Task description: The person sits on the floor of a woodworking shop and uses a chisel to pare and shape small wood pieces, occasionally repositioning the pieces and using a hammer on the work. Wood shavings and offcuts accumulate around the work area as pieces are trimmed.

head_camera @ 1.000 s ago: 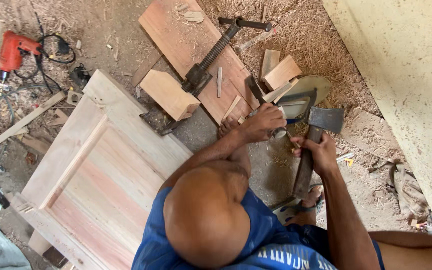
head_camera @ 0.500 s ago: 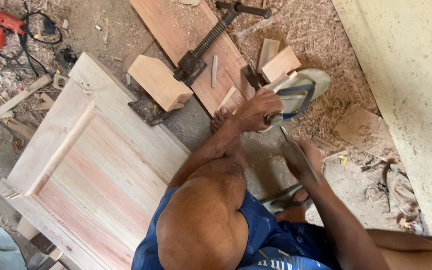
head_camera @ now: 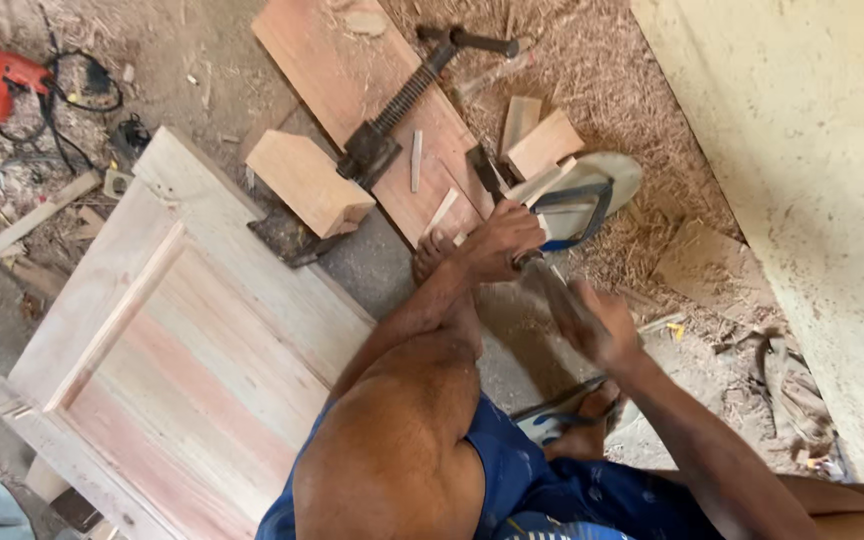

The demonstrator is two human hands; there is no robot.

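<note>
Head view, left hand (head_camera: 500,242) clenched on wood strip (head_camera: 542,185), right hand (head_camera: 600,325) gripping blurred tool handle (head_camera: 558,296).

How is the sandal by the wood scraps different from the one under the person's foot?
The far sandal lies bare, its whole sole and dark strap showing. The near sandal is worn, mostly hidden under a foot. The far one sits on sawdust beside wood offcuts. Both have pale soles and dark straps.

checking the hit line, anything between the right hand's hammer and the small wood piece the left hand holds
Nothing visible. The left hand pins the small wood piece beside the sandal; the right hand with the blurred hammer sits close, with only bare floor between.
</note>
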